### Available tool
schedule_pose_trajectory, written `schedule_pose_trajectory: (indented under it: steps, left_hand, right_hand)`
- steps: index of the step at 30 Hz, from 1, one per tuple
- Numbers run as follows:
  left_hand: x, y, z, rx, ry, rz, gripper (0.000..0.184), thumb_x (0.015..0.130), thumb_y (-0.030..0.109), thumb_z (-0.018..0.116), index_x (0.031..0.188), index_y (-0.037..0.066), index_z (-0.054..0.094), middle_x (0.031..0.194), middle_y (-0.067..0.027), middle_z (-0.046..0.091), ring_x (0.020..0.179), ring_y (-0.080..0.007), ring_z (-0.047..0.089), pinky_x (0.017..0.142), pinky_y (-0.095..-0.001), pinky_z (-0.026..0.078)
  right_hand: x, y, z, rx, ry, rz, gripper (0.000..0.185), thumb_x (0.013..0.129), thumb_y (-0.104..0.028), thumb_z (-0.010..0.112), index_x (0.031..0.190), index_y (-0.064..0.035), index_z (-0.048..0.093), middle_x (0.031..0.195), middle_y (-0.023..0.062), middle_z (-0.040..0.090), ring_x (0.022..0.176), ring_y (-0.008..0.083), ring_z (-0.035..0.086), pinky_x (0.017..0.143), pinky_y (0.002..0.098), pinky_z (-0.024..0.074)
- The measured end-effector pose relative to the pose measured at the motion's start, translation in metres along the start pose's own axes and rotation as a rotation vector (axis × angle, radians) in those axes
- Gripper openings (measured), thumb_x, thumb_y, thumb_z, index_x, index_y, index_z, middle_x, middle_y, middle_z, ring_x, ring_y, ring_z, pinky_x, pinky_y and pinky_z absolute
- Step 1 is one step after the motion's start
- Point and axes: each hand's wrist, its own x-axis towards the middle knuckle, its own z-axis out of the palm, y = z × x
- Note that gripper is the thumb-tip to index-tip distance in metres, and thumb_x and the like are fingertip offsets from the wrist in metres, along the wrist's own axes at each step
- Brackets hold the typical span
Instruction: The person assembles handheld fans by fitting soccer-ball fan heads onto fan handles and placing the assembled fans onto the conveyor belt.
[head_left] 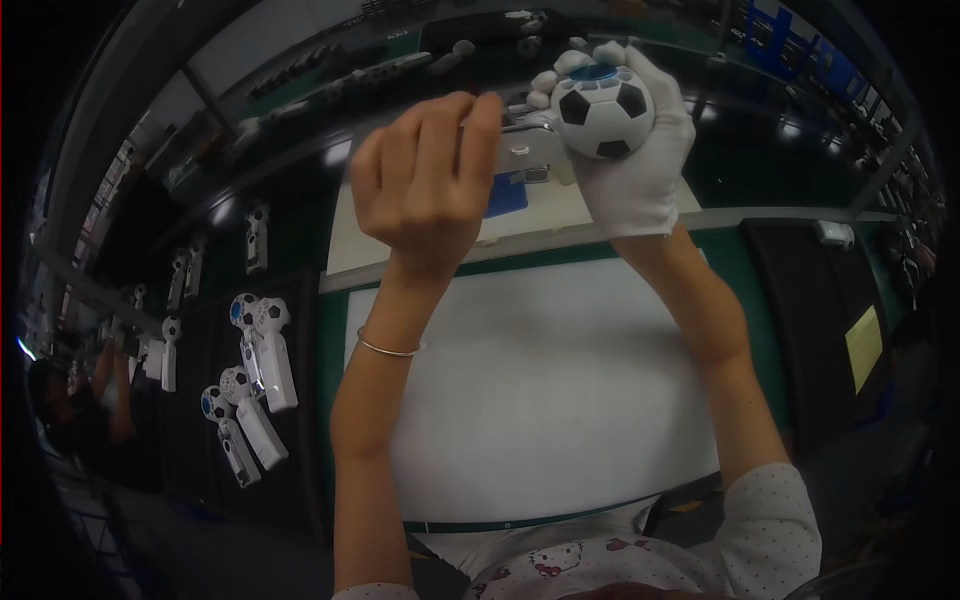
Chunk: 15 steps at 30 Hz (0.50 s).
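Gloved right hand grips the football-patterned ball, held just right of the bare left hand, whose fingers curl (can't tell if holding anything). Ball probably light, stiff, slick, scuffable; best cradled around its sides.

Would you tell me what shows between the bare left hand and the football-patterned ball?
In the head view, a bent metal piece shows between the left hand and the ball, with a blue piece lower down.

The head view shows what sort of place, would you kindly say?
Probably an assembly workshop: several similar football-patterned devices lie at left, the right hand wears a white glove, and another person is nearby.
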Motion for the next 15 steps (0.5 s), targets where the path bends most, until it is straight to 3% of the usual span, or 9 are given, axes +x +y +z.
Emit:
schedule_pose_trajectory:
  steps: [2, 4, 8, 11, 13, 15]
  left_hand:
    - [0.002, -0.007, 0.003, -0.039, -0.007, -0.023, 0.015, 0.07, 0.019, 0.075, 0.083, 0.016, 0.068, 0.078, 0.0017, 0.066, 0.073, -0.0119, 0.061, 0.069, -0.0277, 0.043]
    - [0.005, -0.012, 0.004, -0.341, -0.095, -0.153, 0.016, 0.068, 0.013, 0.076, 0.078, 0.008, 0.064, 0.075, -0.004, 0.063, 0.071, -0.0176, 0.06, 0.067, -0.0312, 0.044]
    - [-0.003, -0.017, 0.009, -0.619, -0.093, -0.235, 0.022, 0.064, 0.009, 0.077, 0.077, 0.006, 0.06, 0.075, -0.0074, 0.061, 0.073, -0.022, 0.06, 0.066, -0.0318, 0.044]
    - [-0.003, -0.013, 0.007, -0.785, -0.065, -0.267, 0.028, 0.061, 0.006, 0.079, 0.081, 0.006, 0.059, 0.079, -0.0087, 0.061, 0.075, -0.0229, 0.059, 0.065, -0.031, 0.044]
    - [-0.001, -0.01, 0.004, -0.817, -0.1, -0.301, 0.035, 0.059, 0.008, 0.081, 0.086, 0.005, 0.059, 0.079, -0.0088, 0.061, 0.075, -0.024, 0.059, 0.066, -0.032, 0.045]
    - [-0.002, -0.011, -0.005, -0.872, -0.337, -0.295, 0.042, 0.058, 0.009, 0.082, 0.092, 0.004, 0.058, 0.083, -0.0083, 0.063, 0.079, -0.0254, 0.06, 0.069, -0.0317, 0.048]
  right_hand:
    - [-0.008, -0.003, 0.008, -0.02, -0.071, -0.071, 0.023, 0.09, -0.025, 0.049, 0.101, -0.0053, 0.054, 0.097, 0.0122, 0.06, 0.084, 0.0267, 0.064, 0.077, 0.0331, 0.057]
    - [-0.01, 0.002, 0.007, -0.092, -0.164, -0.148, 0.028, 0.089, -0.028, 0.052, 0.104, -0.0051, 0.052, 0.1, 0.0126, 0.059, 0.087, 0.0259, 0.063, 0.078, 0.0328, 0.0562]
    - [-0.018, 0.031, -0.001, -0.352, -0.503, -0.485, 0.053, 0.084, -0.04, 0.062, 0.118, -0.0043, 0.041, 0.111, 0.0143, 0.054, 0.097, 0.0227, 0.06, 0.082, 0.0317, 0.0529]
    - [-0.009, 0.03, -0.011, -0.606, -0.674, -0.62, 0.083, 0.065, -0.036, 0.083, 0.125, -0.0035, 0.035, 0.115, 0.0155, 0.051, 0.104, 0.0236, 0.057, 0.084, 0.0306, 0.051]
    - [-0.007, 0.022, -0.007, -0.786, -0.574, -0.703, 0.077, 0.065, -0.032, 0.083, 0.122, -0.0029, 0.041, 0.112, 0.0135, 0.056, 0.099, 0.0225, 0.06, 0.083, 0.0305, 0.0535]
    - [-0.005, 0.013, -0.001, -0.96, -0.459, -0.783, 0.07, 0.066, -0.029, 0.084, 0.12, -0.0022, 0.048, 0.108, 0.0116, 0.061, 0.094, 0.0213, 0.064, 0.081, 0.0304, 0.056]
